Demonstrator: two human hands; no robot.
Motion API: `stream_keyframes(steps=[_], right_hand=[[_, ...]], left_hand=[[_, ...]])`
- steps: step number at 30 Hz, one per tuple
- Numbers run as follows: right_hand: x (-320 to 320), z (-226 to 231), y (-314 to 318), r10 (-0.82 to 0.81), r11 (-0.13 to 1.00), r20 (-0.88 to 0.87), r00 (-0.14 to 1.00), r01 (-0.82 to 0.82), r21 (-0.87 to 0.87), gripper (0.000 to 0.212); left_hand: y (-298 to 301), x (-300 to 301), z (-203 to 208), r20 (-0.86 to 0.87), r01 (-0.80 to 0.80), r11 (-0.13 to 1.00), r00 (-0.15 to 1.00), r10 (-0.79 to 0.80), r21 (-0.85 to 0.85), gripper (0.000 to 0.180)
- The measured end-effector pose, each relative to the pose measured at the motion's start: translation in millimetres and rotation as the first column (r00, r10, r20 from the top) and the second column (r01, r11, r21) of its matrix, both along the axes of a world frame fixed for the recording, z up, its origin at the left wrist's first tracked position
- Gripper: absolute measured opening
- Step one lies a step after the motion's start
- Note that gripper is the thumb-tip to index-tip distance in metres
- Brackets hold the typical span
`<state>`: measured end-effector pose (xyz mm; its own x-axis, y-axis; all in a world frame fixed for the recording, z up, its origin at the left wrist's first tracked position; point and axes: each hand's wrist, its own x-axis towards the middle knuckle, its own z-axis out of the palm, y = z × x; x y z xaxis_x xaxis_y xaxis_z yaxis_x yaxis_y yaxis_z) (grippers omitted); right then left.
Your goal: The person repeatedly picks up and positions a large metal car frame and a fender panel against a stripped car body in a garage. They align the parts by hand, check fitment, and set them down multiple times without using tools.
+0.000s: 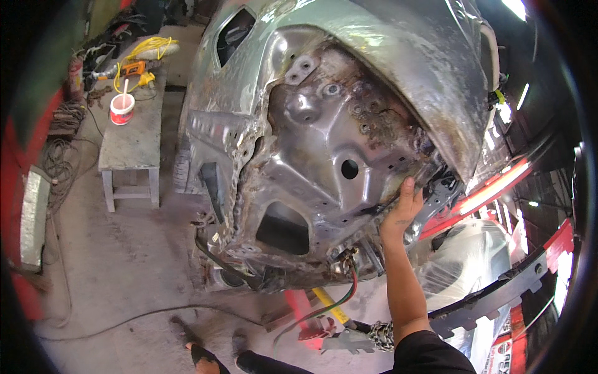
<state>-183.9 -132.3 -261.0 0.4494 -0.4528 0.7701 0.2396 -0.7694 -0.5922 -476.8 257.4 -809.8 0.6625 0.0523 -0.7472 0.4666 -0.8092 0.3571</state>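
Printed lettering runs along a white and red sign [501, 352] in the lower right corner, turned on its side and partly cut off by the dark rim; the red-banded bucket [122, 111] near the left edge of the counter [128, 146] carries print too small to read. The car body shell [317, 146] fills the middle, above the concrete floor [118, 262], its lower end toward the person's feet and its upper end running out at the top. Its grey-green outer panel [398, 50] has a long curved edge slanting from upper left to lower right, ending in a pointed corner; within that lies rust-stained bare metal with a round hole. The right hand [398, 215] is at the shell's lower right edge, thumb [408, 189] pointing up and lying along the metal; the other fingers are hidden, so I cannot tell whether they are clenched or released. The forearm [405, 280] rises nearly upright from a black sleeve [430, 354], leaning slightly left. A green and red hose pair [354, 283] hangs below the shell, left of the forearm. An orange power tool [133, 68] and yellow cord [152, 45] lie toward the counter's far end.
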Motion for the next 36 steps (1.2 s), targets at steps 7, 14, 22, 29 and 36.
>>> stream_keyframes(steps=[7,14,22,29,36], right_hand=[[-2,10,4,0.001,1.0,-0.04,0.999,-0.002,-0.02,0.057],[2,-1,-13,0.009,1.0,-0.011,1.0,-0.01,-0.025,0.062],[-6,12,-5,0.142,0.99,-0.116,0.983,-0.141,0.017,0.077],[-5,9,-16,0.13,0.991,-0.106,0.986,-0.134,-0.028,0.071],[4,-6,-27,-0.033,0.994,-0.13,0.991,0.019,-0.107,0.075]], left_hand=[[-5,-28,-5,0.054,-0.17,0.985,0.984,0.17,-0.004,0.043],[0,-35,47,-0.013,-0.372,0.924,0.928,0.372,-0.093,0.049],[7,-52,42,0.195,-0.344,0.913,0.901,0.387,-0.221,0.036],[-29,22,185,-0.26,-0.542,0.351,0.756,0.601,-0.763,0.023],[-27,80,495,0.235,0.302,-0.054,0.831,0.505,-0.952,0.029]])
